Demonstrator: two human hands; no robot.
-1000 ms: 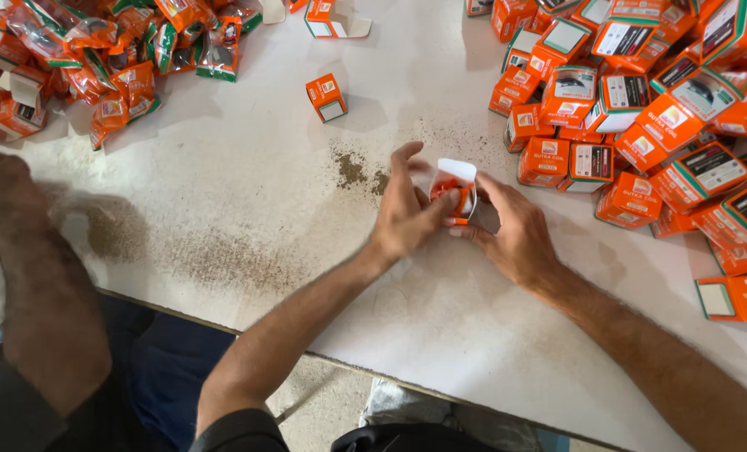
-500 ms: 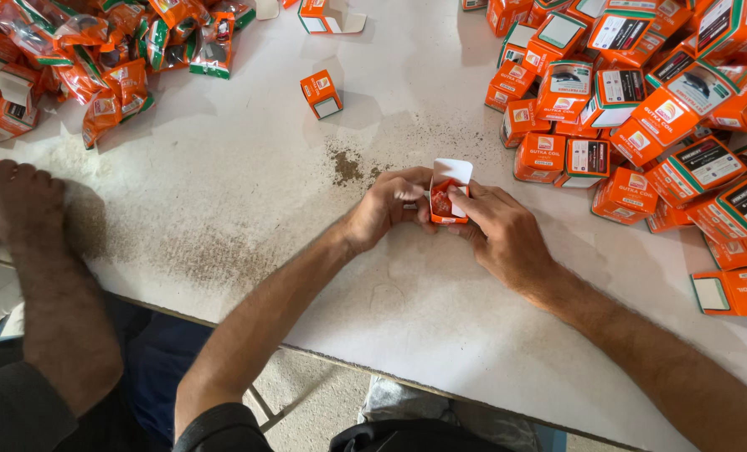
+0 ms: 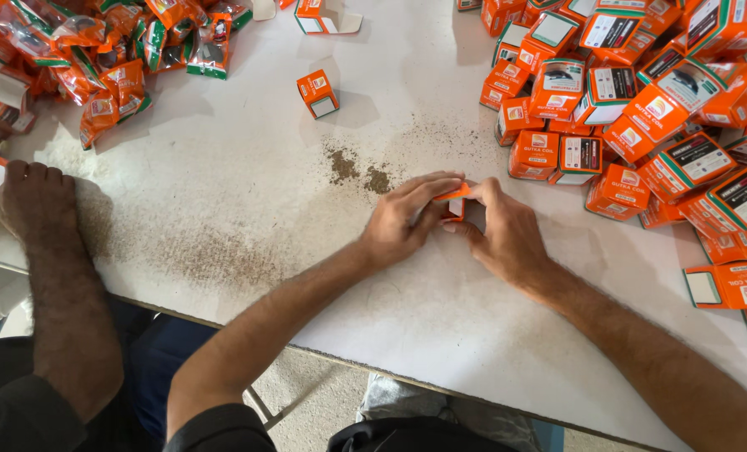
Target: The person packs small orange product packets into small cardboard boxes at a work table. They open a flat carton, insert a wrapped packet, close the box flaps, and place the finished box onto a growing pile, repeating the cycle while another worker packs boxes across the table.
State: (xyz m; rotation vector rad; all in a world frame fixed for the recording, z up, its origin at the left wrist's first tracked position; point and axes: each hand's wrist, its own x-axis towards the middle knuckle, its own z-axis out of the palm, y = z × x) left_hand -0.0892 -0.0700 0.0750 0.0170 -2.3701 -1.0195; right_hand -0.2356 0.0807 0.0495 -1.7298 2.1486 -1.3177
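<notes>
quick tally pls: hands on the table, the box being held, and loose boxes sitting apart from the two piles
person's own hands: 2, left hand and right hand
other person's hand: 1
held orange box: 1
loose boxes apart from the piles: 2, closed box and open box
total: 6

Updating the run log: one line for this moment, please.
left hand: holds small orange box | right hand: same box | box pile: right | table: dusty
</notes>
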